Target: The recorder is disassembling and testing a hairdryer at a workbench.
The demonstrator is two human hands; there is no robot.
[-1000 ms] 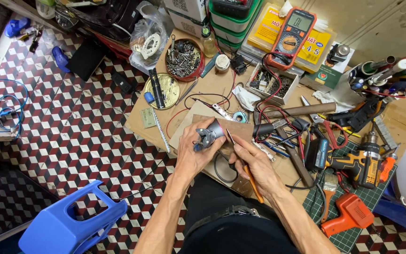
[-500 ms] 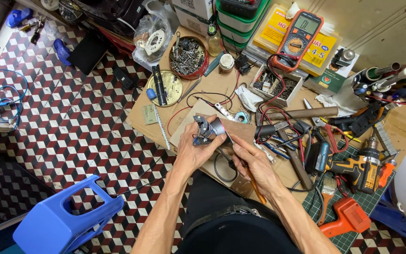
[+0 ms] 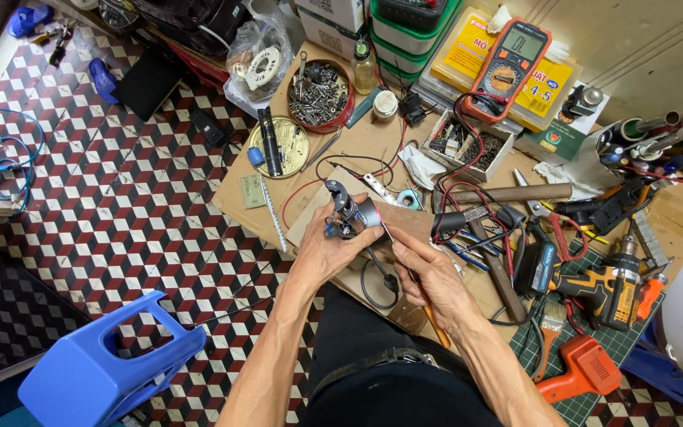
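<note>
Above the cluttered counter (image 3: 341, 146), left hand (image 3: 333, 249) grips a small motor (image 3: 351, 215), right hand (image 3: 428, 273) pinches a thin tool (image 3: 405, 265) against it; work apparently midway, wires unattached.

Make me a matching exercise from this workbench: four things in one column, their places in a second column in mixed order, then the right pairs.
Things:
1. small motor
2. multimeter
3. blue plastic stool
4. cordless drill

Places:
A. on the tiled floor, lower left
B. on the green cutting mat, far right
C. held in the left hand
D. lying on yellow boxes at the back of the bench

Pairs: 1-C, 2-D, 3-A, 4-B
</note>
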